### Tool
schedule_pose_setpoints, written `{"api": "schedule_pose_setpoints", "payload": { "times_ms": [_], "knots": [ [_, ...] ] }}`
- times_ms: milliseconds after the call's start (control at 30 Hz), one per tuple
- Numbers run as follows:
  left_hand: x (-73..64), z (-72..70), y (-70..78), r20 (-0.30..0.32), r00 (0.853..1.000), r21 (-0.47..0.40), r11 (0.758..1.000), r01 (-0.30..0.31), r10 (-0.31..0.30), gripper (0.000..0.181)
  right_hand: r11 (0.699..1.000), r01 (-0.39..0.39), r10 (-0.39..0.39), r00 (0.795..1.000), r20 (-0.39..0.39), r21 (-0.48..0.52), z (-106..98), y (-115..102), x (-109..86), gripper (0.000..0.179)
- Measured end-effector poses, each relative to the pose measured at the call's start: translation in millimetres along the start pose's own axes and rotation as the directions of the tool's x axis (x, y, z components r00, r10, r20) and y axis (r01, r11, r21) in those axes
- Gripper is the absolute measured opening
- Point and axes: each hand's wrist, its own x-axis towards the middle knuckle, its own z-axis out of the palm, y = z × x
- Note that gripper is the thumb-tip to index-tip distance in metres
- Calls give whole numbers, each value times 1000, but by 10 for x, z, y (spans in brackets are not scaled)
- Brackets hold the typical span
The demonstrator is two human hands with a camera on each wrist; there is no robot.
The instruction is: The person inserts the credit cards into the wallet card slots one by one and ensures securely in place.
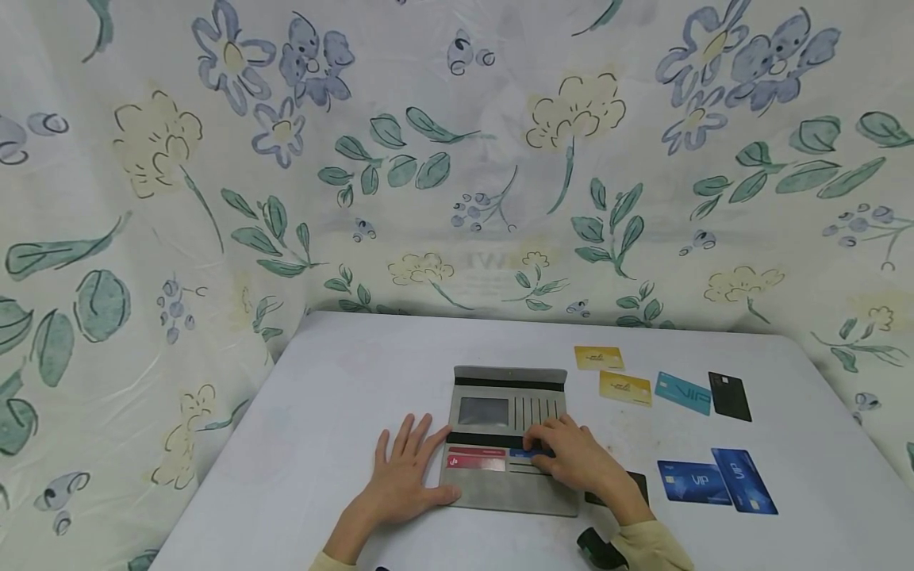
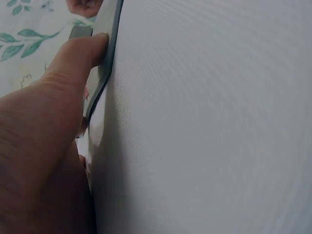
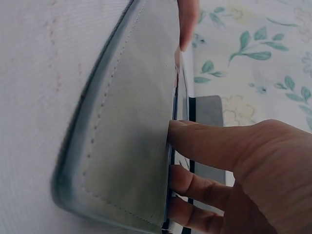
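One grey wallet [image 1: 514,496] lies unfolded on the white table [image 1: 321,381], flat between the person's hands, its pockets facing up within easy reach. A red card [image 1: 476,460] sits in its left slot; in the right slot shows a blue card [image 1: 524,453], which the right hand [image 1: 571,454] seems to pinch between thumb and bent fingers. The left hand [image 1: 403,484] is spread, fingers straight, its thumb on the wallet's near left edge, probably to steady it. Those right fingers cover most of the blue card, so how deep it sits cannot be told. A dark card [image 1: 639,480] is partly hidden beneath the right forearm. Farther right, two blue VIP cards [image 1: 693,482] overlap; beyond them lie a teal card [image 1: 683,393], a black card [image 1: 730,396] and two yellow cards [image 1: 625,388] with print too small to read, apparently set aside where they leave the wallet uncovered. A black object [image 1: 598,549] by the right sleeve is hard to identify.
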Motion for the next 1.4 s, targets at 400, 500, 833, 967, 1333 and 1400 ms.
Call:
{"api": "schedule_pose_setpoints", "payload": {
  "times_ms": [400,500,833,967,1333,1400],
  "knots": [
    [-1,7,1,1,1000,3,1000,8,-8,92,1000,17,-17,1000,6,-9,-5,10,-3,15],
    [1,10,-3,1,1000,5,1000,6,-6,92,1000,21,-20,1000,6,-9,-3,15,-2,15],
    [-4,-2,6,-5,1000,3,1000,-1,1,91,997,48,-50,998,-31,-64,30,16,-13,11],
    [-4,-7,14,-4,1000,-2,1000,-4,4,90,998,43,-45,999,-30,-56,25,17,-20,11],
    [-7,-5,13,3,1000,-5,1000,-7,7,91,1000,23,-23,1000,0,-3,13,48,-12,10],
    [-3,-10,13,0,1000,-3,1000,-5,5,91,1000,22,-22,1000,-5,15,-11,56,5,9]
  ]
}}
